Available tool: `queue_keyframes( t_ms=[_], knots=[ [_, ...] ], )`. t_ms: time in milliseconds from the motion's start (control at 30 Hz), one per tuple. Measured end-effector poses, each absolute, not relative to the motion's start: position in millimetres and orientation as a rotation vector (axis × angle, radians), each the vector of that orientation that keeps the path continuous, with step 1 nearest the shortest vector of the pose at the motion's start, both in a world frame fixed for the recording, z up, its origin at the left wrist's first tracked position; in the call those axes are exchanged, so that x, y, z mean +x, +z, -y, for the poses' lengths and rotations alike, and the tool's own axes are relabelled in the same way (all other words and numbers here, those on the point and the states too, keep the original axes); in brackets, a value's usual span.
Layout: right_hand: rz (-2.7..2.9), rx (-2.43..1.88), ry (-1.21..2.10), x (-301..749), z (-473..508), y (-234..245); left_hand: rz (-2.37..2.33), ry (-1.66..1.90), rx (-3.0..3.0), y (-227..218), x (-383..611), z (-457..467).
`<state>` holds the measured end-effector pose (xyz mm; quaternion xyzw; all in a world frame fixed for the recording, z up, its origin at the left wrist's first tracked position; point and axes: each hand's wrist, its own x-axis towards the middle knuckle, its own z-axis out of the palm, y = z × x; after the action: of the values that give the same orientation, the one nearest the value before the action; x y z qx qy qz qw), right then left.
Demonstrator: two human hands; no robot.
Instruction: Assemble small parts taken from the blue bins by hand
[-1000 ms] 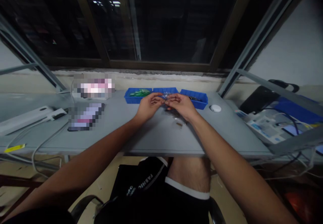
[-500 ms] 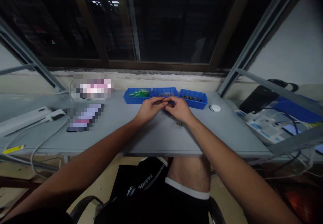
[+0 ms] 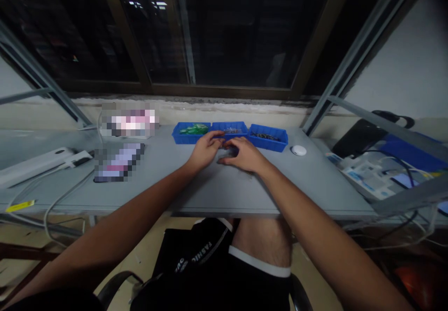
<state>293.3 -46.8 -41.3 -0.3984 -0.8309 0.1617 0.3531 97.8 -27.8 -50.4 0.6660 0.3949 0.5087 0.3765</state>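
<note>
My left hand (image 3: 205,150) rests on the grey table (image 3: 217,189), its fingers curled and pinched close to the front rim of the middle blue tray (image 3: 241,126); what they hold is too small to make out. My right hand (image 3: 243,157) lies low on the table just right of it, palm down, fingers stretched flat toward the left over a small pale thing I cannot name. The two hands almost touch. The left blue tray (image 3: 177,136) holds green pieces. The right blue tray (image 3: 280,142) holds small dark parts.
A white round puck (image 3: 299,150) sits right of the trays. A blurred phone (image 3: 117,161) and a blurred box (image 3: 129,122) lie at the left, with a white power strip (image 3: 42,161) and cables. Devices and wires crowd the right end. A dark window lies behind.
Both hands were raised together in front of the middle tray, pinching a small clear thing. The right hand has dropped flat onto the table; the left has stayed near the tray rim.
</note>
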Motion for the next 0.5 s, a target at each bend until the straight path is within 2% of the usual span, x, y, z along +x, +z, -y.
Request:
queue_keyframes(
  t_ms=[100,233,500],
  knots=[
    [2.300,-1.017,0.376,293.2,47.9,-43.2,-1.022,1.366,1.705,-50.0,97.9,26.8],
    [2.271,-0.981,0.520,292.8,45.7,-45.7,-1.018,1.380,1.714,-51.9,98.4,25.4],
    [1.713,-1.021,0.796,294.1,31.7,-46.1,-0.992,1.342,1.717,-52.0,97.0,25.1]
  ],
)
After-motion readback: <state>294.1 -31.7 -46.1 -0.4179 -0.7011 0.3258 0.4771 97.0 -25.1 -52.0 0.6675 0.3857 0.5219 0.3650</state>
